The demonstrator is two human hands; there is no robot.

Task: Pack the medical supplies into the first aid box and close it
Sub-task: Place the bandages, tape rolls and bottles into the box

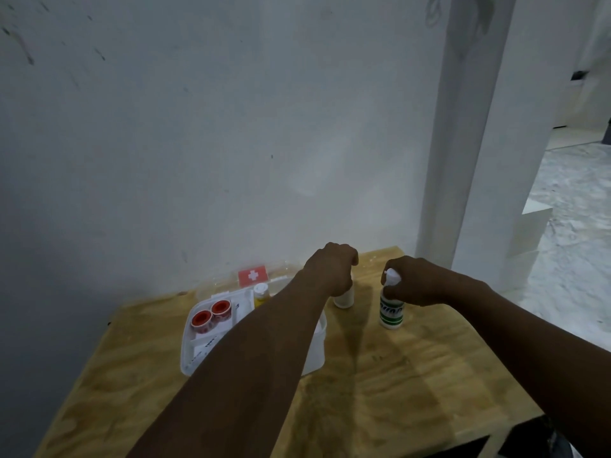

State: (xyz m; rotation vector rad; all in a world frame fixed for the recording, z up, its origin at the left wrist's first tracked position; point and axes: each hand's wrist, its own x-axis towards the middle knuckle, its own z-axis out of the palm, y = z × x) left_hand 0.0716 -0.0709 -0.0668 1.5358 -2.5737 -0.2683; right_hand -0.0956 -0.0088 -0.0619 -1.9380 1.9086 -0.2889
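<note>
Near the far right corner of the wooden table [396, 375], a green-labelled bottle [391, 313] stands upright, cap up, with the right hand [418, 280] wrapped around its top. Just left, the left hand [332, 267] closes over a small white bottle [344, 297], also upright. Beside them the white first aid box [312, 352] lies open, holding two red tape rolls [211, 314] and a yellow bottle [261, 294].

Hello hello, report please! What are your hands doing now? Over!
Left hand closed on small white bottle. Right hand gripping green-striped bottle by its top. First aid box open, two red tape rolls inside. Nothing in the way.
</note>
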